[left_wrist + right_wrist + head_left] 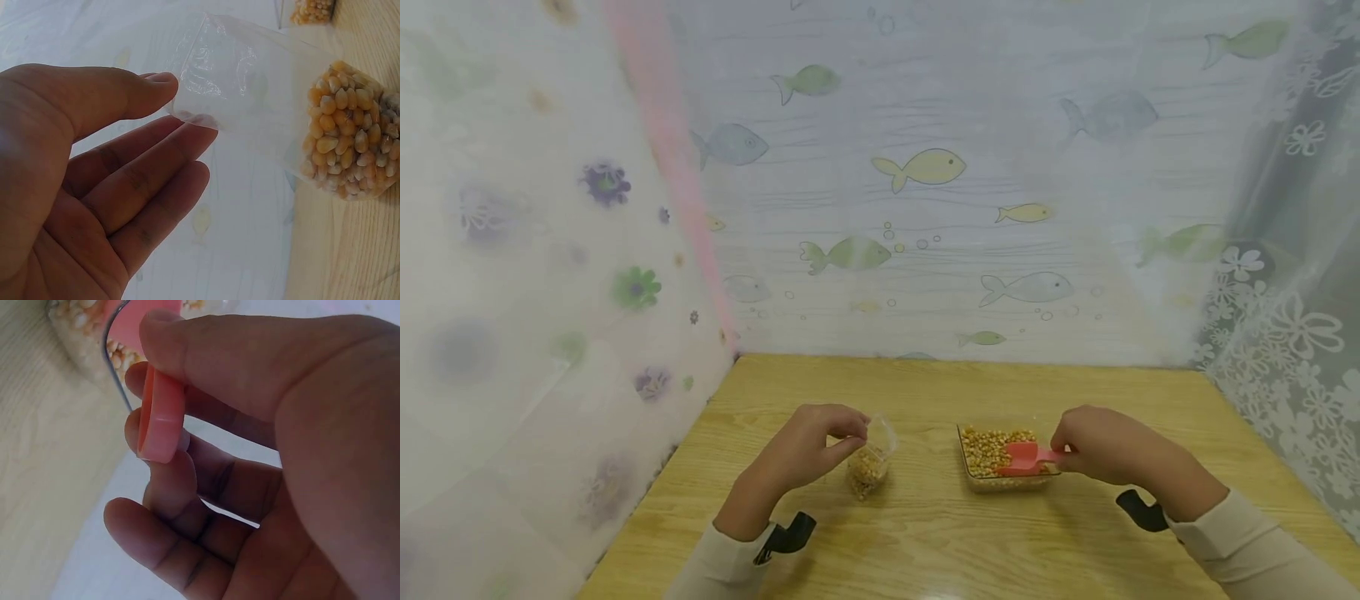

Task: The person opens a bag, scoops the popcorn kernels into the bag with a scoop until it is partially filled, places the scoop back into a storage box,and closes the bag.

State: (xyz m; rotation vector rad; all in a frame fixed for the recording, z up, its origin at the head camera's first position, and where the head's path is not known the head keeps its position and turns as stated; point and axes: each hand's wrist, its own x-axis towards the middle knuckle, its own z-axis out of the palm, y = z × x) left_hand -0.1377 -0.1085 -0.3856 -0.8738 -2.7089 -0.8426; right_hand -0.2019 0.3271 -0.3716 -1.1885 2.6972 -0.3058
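A clear plastic bag [868, 472] with corn kernels [347, 125] in its lower part stands on the table. My left hand [812, 442] pinches the bag's upper edge between thumb and fingers. To its right, a clear rectangular container [1011, 483] holds more loose corn kernels [985, 451]. A pink scoop [1024, 458] lies over the kernels at the container's right side. My right hand [1101, 443] grips the scoop's handle [164, 419], thumb on top and fingers curled beneath. The scoop's blade is partly hidden behind the thumb in the right wrist view.
The wood-grain table [917, 550] runs back to a white curtain [850, 192] printed with fish. A flowered curtain [512, 292] hangs along the left side, and sheer fabric with white flowers [1303, 325] borders the right. A dark wrist mount sits on each sleeve.
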